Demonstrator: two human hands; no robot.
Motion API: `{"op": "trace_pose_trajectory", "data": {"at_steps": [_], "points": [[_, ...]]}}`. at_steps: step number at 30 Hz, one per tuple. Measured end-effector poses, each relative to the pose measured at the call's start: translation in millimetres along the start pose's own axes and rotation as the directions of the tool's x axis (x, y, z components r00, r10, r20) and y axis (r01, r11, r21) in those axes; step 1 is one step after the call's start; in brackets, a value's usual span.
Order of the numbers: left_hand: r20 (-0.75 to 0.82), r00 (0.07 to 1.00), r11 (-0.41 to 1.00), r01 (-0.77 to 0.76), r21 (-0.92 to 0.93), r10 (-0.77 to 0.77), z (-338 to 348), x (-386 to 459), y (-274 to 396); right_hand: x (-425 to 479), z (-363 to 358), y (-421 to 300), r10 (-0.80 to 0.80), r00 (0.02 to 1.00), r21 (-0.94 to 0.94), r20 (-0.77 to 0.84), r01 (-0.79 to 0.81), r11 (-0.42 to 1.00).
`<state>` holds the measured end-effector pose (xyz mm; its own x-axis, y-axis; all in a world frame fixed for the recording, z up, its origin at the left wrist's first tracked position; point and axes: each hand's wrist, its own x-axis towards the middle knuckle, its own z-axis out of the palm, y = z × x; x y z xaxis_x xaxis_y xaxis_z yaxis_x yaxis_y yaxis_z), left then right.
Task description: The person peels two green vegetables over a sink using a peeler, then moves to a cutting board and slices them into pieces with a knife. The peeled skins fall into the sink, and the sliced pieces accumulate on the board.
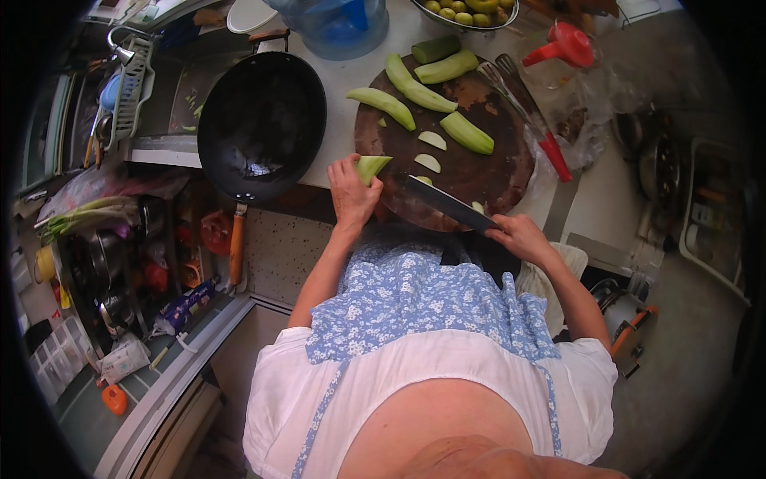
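Observation:
A round wooden cutting board (502, 173) lies on the counter before me. My left hand (354, 190) holds a cut piece of peeled green gourd or cucumber (372, 167) at the board's left edge. In my right hand (522, 236) is the handle of a cleaver (449, 205), its blade slanting over the board's near part. Beyond the blade lie pale half-round slices (432, 140), and small bits show along its edge. Farther back on the board are several peeled lengths of the vegetable (419, 87) and a darker, unpeeled-looking piece (435, 49).
A black wok (263, 126) stands left of the board, its wooden handle (237, 248) pointing towards me. Red-handled tongs (547, 141) lie at the board's right rim, beside plastic bags and a red funnel (562, 48). At the back are a blue plastic container (338, 30) and a bowl of small green fruit (470, 23).

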<state>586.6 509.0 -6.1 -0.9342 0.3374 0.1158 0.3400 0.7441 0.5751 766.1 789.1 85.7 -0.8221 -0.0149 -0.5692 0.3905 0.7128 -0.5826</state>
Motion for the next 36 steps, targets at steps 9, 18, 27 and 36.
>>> {"op": "trace_pose_trajectory", "data": {"at_steps": [9,18,27,36], "points": [[0.087,0.926,0.915,-0.342,-0.216,0.367,26.5,-5.9,31.1,32.4,-11.9,4.1,0.123,0.960,0.268,-0.250,-0.053,0.962],[-0.003,0.805,0.799,-0.589,-0.117,0.593,35.4,-3.2,36.6,20.4,13.7,-28.0,-0.158,0.908,-0.159,-0.389,0.103,0.982],[0.088,0.818,0.819,-0.553,-0.153,0.569,30.5,2.0,38.1,53.3,45.0,-28.1,-0.153,0.910,-0.382,-0.386,-0.007,0.924],[0.093,0.848,0.849,-0.503,-0.164,0.521,31.7,-2.9,32.8,32.8,15.5,-42.5,-0.100,0.951,-0.246,-0.293,0.026,0.969]]}}
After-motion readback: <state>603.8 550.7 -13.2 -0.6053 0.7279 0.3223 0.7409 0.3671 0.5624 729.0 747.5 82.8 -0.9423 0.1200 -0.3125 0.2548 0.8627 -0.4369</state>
